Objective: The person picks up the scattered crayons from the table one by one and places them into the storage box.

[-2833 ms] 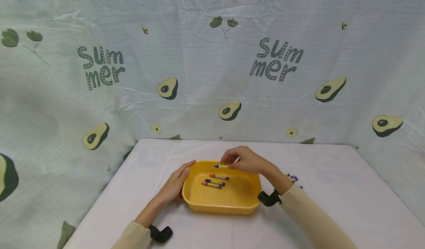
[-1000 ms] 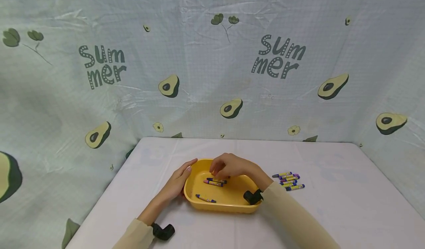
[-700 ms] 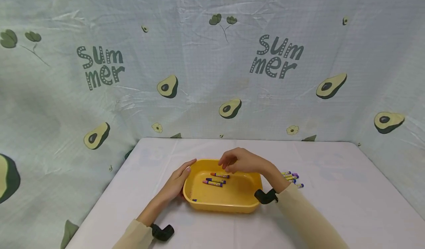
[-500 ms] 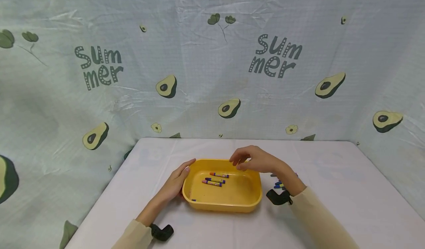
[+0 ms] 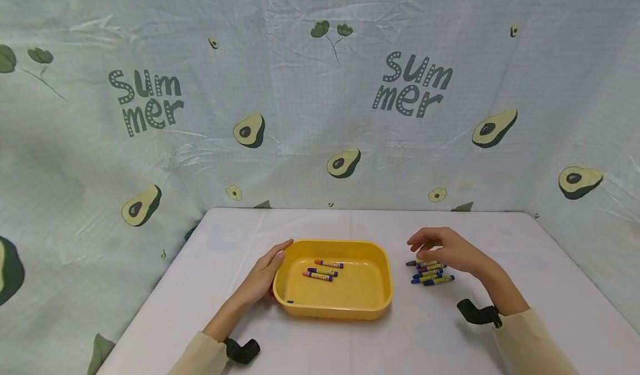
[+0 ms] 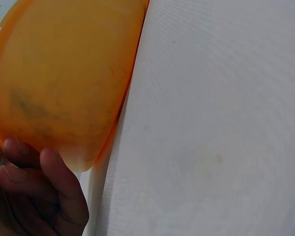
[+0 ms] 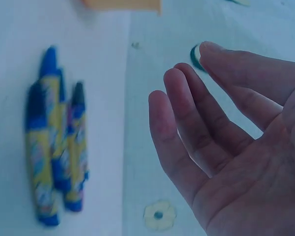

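Observation:
A yellow tray (image 5: 357,291) stands on the white-covered table, with my left hand (image 5: 262,275) holding its left side near the far corner. In the left wrist view, curled fingers (image 6: 64,182) meet the tray's corner. Inside lie an orange crayon (image 5: 329,264), a dark blue crayon (image 5: 322,272) and a pink crayon (image 5: 317,276). A small blue crayon end (image 5: 290,302) peeks over the near wall; the rest is hidden. My right hand (image 5: 452,250) hovers just over a pile of crayons (image 5: 439,280), fingers loosely bent and apart, nothing between them.
Several crayons make up the pile to the tray's right, laid roughly side by side. A cloth curtain (image 5: 295,86) printed with avocados rises behind the table (image 5: 500,264) and along both sides. Each wrist carries a black camera mount (image 5: 477,312).
My right hand lowered a crayon into the tray, let go and moved right to the pile. That crayon now sits mostly hidden behind the near wall. My left hand stays at the tray.

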